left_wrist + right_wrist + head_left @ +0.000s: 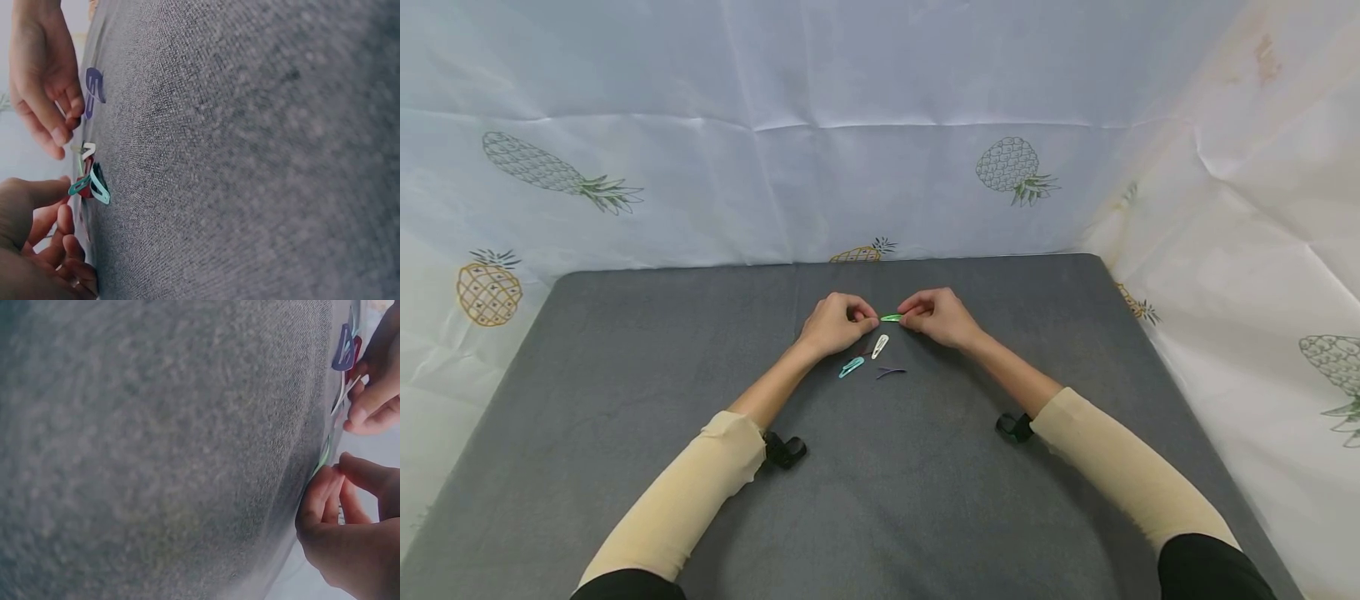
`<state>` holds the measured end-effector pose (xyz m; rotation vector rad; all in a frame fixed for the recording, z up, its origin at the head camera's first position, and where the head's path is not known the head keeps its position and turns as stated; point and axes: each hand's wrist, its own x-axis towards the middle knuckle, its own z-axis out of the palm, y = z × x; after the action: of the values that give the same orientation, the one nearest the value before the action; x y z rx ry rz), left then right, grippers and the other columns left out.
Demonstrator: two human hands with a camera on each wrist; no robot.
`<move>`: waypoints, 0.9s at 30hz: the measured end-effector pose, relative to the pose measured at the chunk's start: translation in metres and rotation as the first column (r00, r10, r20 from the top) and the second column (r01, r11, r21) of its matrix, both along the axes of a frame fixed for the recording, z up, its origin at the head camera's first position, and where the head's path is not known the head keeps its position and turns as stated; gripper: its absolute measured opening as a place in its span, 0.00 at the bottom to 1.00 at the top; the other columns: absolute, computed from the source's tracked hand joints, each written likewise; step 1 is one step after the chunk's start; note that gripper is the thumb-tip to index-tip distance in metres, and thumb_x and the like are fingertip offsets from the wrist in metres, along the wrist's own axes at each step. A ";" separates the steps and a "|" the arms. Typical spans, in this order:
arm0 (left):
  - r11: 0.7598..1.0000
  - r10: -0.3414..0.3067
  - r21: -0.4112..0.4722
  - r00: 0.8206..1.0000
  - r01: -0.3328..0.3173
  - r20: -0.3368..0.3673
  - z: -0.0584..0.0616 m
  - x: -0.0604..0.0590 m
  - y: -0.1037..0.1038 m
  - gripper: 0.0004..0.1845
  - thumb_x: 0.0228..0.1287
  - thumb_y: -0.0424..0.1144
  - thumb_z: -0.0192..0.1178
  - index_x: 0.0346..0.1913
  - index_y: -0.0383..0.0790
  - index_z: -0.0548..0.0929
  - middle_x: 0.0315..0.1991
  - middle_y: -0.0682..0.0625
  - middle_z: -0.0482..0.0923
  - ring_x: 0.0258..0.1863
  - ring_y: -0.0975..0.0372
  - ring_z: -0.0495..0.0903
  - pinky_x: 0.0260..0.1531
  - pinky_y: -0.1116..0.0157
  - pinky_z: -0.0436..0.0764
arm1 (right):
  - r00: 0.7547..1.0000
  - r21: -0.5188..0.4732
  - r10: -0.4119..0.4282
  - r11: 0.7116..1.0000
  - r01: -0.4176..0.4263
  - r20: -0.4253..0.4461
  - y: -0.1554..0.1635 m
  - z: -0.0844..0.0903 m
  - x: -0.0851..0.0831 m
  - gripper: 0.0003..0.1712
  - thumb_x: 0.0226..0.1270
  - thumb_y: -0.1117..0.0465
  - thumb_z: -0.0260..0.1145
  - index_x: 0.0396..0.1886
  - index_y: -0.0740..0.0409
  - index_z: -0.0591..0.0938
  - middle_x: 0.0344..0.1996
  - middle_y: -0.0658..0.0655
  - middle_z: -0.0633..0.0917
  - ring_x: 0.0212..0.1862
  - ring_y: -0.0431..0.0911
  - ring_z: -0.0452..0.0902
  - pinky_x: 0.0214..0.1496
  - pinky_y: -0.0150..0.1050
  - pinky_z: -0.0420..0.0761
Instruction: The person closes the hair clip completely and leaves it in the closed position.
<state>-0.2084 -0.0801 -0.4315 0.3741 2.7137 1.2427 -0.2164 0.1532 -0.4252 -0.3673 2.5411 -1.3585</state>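
Green hair clip (891, 317) pinched between the two hands, lifted just off the grey table (625, 400), long axis running left to right. Right hand (938, 317) curled at the clip's right end, fingertips closed on it; left hand (838, 323) curled at the left end, fingertips at or just beside the tip — cannot tell from the head view whether its grip has truly closed on it. Both equally near, one at each end.

Just below, toward the body: a white clip (880, 345), a teal clip (851, 367) and a dark purple clip (890, 372), lying close together, with something red among them in the left wrist view. Little room there, then — wide bare table to either side and nearer the body, far edge and the pineapple-print sheet (880, 125) well apart behind the hands.
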 end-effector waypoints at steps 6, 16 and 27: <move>1.000 -0.019 0.012 1.000 0.019 0.001 0.000 0.003 -0.003 0.06 0.75 0.41 0.69 0.42 0.44 0.93 0.32 0.52 0.83 0.26 0.64 0.73 0.31 0.65 0.69 | 1.000 -0.013 0.003 1.000 -0.003 0.005 -0.003 0.000 0.002 0.11 0.75 0.65 0.72 0.52 0.64 0.91 0.42 0.64 0.92 0.38 0.43 0.87 0.40 0.30 0.82; 0.998 -0.050 0.042 0.999 0.051 -0.007 0.000 0.008 -0.008 0.07 0.75 0.40 0.69 0.43 0.41 0.93 0.32 0.50 0.84 0.26 0.64 0.72 0.32 0.65 0.68 | 0.999 -0.003 0.033 0.999 -0.033 0.019 -0.008 0.001 0.006 0.12 0.76 0.64 0.71 0.53 0.64 0.90 0.41 0.62 0.92 0.38 0.43 0.86 0.40 0.31 0.81; 0.997 -0.064 0.033 0.998 0.064 0.006 0.000 0.015 -0.013 0.06 0.74 0.40 0.70 0.42 0.42 0.93 0.32 0.51 0.85 0.25 0.65 0.72 0.31 0.66 0.68 | 0.998 0.004 0.069 0.998 -0.069 -0.001 -0.013 0.002 0.011 0.11 0.76 0.64 0.72 0.52 0.64 0.90 0.41 0.62 0.92 0.36 0.40 0.83 0.39 0.31 0.79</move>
<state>-0.1931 -0.0931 -0.4313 0.4553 2.6566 1.2700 -0.2052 0.1406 -0.4236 -0.4509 2.5074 -1.3279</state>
